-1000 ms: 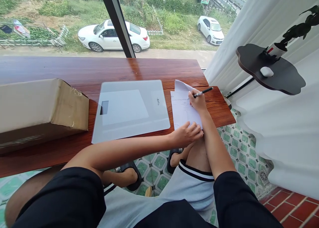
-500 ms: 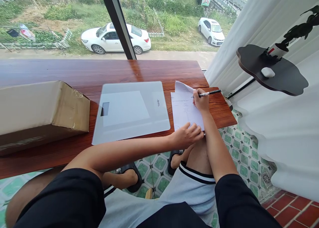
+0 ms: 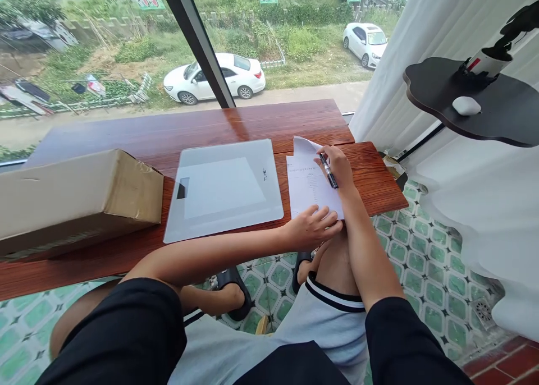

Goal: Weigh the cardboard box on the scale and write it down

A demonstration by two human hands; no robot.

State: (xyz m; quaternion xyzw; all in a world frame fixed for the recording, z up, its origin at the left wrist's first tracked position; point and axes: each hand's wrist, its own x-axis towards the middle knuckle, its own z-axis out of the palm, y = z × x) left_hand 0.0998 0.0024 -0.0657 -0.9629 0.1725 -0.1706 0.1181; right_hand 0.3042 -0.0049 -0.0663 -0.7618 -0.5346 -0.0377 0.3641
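A few sheets of white paper [image 3: 305, 188] with lines of print lie on the desk; the upper edge of the top sheet curls up. My right hand [image 3: 340, 169] is over their upper right part, holding a black pen [image 3: 328, 172] that slants down across the hand. Its thumb and fingertips are near the curled edge; whether they pinch it I cannot tell. My left hand [image 3: 312, 228] lies across the bottom edge of the paper, palm down with fingers stretched and slightly bent. To the left of the paper lies a pale glass-like board [image 3: 223, 191].
A cardboard box [image 3: 80, 191] stands at the left of the reddish wooden desk [image 3: 366, 177]. On the right, a dark wavy-edged shelf [image 3: 446, 87] carries a plant pot [image 3: 490, 62] and a white mouse-shaped object [image 3: 466, 105]. A white curtain [image 3: 463, 205] hangs beside it.
The pen has swung from pointing out to the right to slanting down across my right hand, and that hand has turned. My left hand stays at the paper's bottom edge. The view has shifted slightly.
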